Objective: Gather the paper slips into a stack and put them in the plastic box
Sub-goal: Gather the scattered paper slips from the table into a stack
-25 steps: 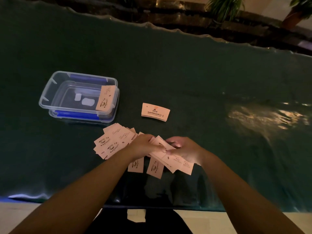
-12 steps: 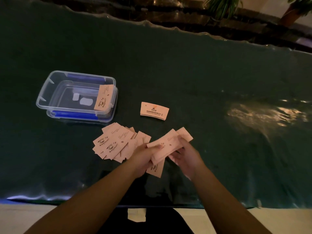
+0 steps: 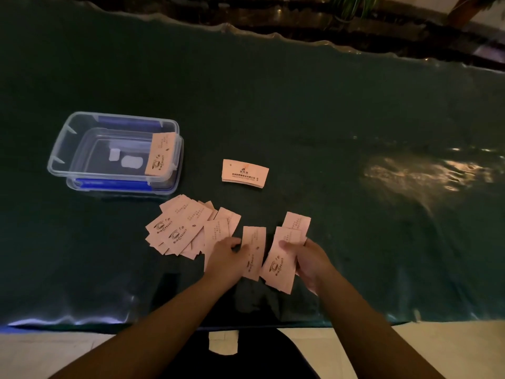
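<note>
Green surface (image 3: 300, 105): our right hand (image 3: 311, 262) clamps gathered paper slips (image 3: 281, 258), left hand (image 3: 225, 259) pinches one slip (image 3: 254, 250) beside them, plastic box (image 3: 114, 151) well beyond, awaiting the stack.

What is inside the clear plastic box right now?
Inside the plastic box, one paper slip leans against the right wall. Two small pale patches show at the bottom; whether they lie inside or underneath cannot be told.

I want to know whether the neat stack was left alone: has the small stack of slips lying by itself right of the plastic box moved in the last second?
No. The small stack lies at the same offset right of the plastic box, untouched by both hands.
</note>
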